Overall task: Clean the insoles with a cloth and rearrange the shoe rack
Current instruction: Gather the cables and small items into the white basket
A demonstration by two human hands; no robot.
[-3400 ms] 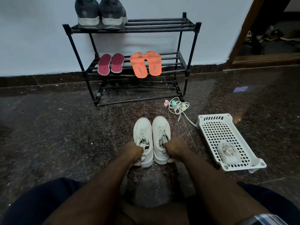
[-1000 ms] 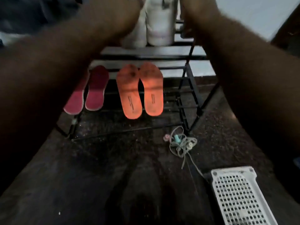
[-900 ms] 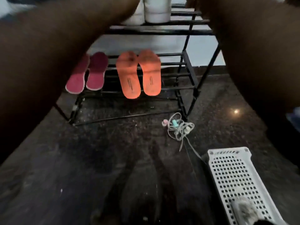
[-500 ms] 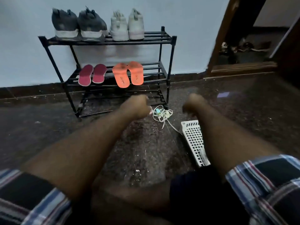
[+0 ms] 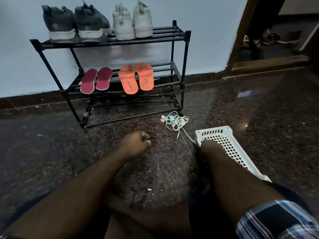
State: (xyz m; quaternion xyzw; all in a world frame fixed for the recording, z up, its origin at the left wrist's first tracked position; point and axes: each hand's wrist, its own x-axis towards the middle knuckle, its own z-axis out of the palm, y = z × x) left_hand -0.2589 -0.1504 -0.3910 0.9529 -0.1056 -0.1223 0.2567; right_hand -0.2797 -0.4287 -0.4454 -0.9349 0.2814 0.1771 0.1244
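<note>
Faintly — unreadable dark print along both orange insoles [image 5: 136, 78].

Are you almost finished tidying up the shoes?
Looks close. Done: grey shoes and white shoes stand on the rack's top shelf; maroon insoles and orange insoles lie on the middle shelf. In hand: nothing in the left hand; right hand hidden in the white basket. Left: possibly refitting the insoles.
</note>
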